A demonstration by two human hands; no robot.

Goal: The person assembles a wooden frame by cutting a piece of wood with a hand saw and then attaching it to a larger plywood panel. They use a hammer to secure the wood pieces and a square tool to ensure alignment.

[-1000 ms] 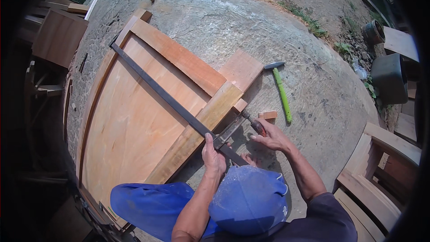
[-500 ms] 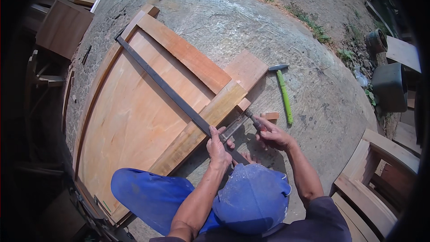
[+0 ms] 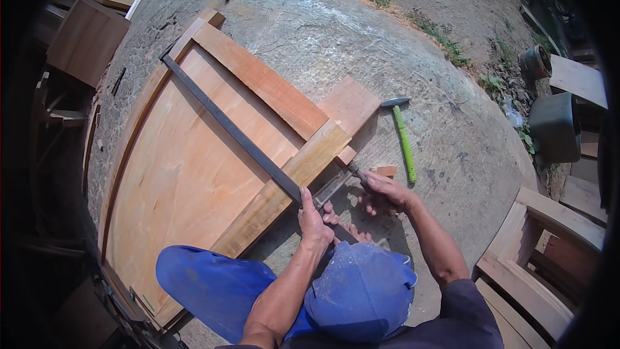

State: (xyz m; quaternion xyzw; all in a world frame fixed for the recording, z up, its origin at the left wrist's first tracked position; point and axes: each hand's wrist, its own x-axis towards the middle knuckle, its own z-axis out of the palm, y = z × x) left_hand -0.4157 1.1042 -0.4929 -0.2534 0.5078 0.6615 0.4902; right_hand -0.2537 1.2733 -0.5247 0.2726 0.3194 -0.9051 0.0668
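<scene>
A long dark bar clamp (image 3: 226, 124) lies across a framed wooden panel (image 3: 194, 155). Its far end hooks over the panel's far left rail. My left hand (image 3: 314, 225) is closed around the bar near the sliding jaw, thumb along the top. At the clamp's screw handle (image 3: 357, 173), my right hand (image 3: 389, 195) has its fingers curled round the grip, which it mostly covers. A small wood block (image 3: 347, 154) sits between the screw end and the near rail (image 3: 284, 190). The bar's near end passes partly behind a dusty blue cap (image 3: 361, 284).
On the concrete (image 3: 445, 136) to the right lies a hammer (image 3: 404, 142) with a green handle, and a small wood offcut (image 3: 387, 171) nearby. Wooden frames (image 3: 529, 265) stand at the lower right, a grey-green container (image 3: 557, 128) beyond. Boards (image 3: 87, 39) are piled at the far left.
My right hand has turned and moved in over the screw handle, now hiding its red grip. My left hand stays on the bar. The whole view has shifted slightly.
</scene>
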